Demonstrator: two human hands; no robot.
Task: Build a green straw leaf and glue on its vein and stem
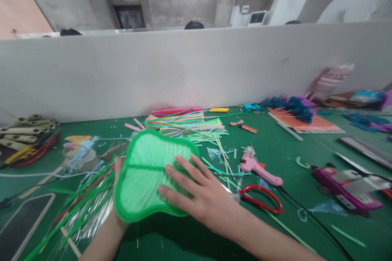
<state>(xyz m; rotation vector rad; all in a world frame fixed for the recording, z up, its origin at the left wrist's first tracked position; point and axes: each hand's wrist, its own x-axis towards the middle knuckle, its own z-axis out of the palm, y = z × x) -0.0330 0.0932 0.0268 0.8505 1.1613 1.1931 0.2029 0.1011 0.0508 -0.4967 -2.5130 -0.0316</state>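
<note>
A light-green leaf-shaped craft piece, with wavy sides, a darker green rim and a rib across it, is held up in front of me. My left hand grips it at the left edge, most of its fingers hidden behind. Across the right part of its face lies my right hand, fingers spread and touching the surface. Below and left of the piece are green pipe cleaners and silvery strands. Red-handled scissors lie close to my right wrist, partly covered by it, with a pink glue gun just beyond.
Pastel strips are heaped at the back by the white partition. A phone and pliers lie left. On the right are a purple power strip, a cable, a blade and blue-purple pieces.
</note>
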